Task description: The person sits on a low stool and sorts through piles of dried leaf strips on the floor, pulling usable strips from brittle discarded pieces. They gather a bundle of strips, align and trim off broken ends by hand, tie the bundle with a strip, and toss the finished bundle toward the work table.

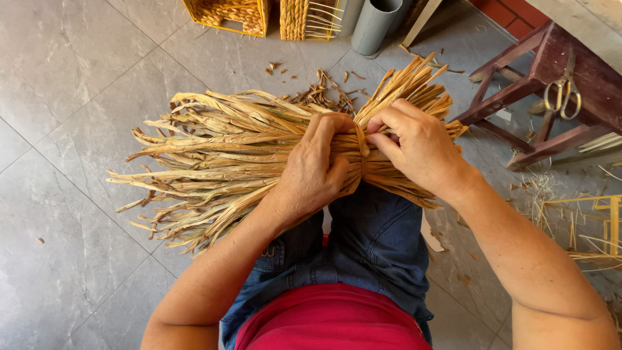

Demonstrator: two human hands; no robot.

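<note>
A thick bundle of dried straw-coloured fibre strips (pixel 214 155) lies across my lap, its long ends fanning left and its short ends sticking up to the right. My left hand (pixel 317 168) is wrapped around the bundle's waist, squeezing it tight. My right hand (pixel 418 146) pinches a single strip that bands the waist, right beside my left thumb. Both hands touch the bundle over my denim-clad knees.
A dark red wooden stool (pixel 570 91) with scissors (pixel 562 94) on it stands at the right. Woven baskets (pixel 233 14) and grey tubes (pixel 376 23) sit at the top. Fibre scraps (pixel 324 91) litter the grey tile floor (pixel 65 97). A yellow frame (pixel 606 217) with loose straw lies far right.
</note>
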